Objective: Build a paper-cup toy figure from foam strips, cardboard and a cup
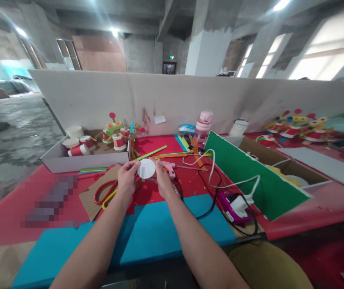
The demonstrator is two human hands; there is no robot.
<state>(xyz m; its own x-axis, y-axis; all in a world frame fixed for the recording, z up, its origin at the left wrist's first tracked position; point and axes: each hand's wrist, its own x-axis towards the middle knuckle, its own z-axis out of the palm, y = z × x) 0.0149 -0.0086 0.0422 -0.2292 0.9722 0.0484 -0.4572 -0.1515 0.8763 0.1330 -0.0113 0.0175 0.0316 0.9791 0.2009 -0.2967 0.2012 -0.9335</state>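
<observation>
Both of my hands hold a small white paper cup by its sides, its round bottom facing me, just above the red table. My left hand pinches the cup's left side and my right hand grips its right side. A pink glue gun lies just behind my right hand. Red-handled and yellow-handled scissors lie on a brown cardboard piece under my left wrist.
A white box at the left holds red-and-white cups and paper-cup robot figures. Coloured paper strips, a pink bottle, white cables, a purple power strip, a green board and a blue sheet surround me.
</observation>
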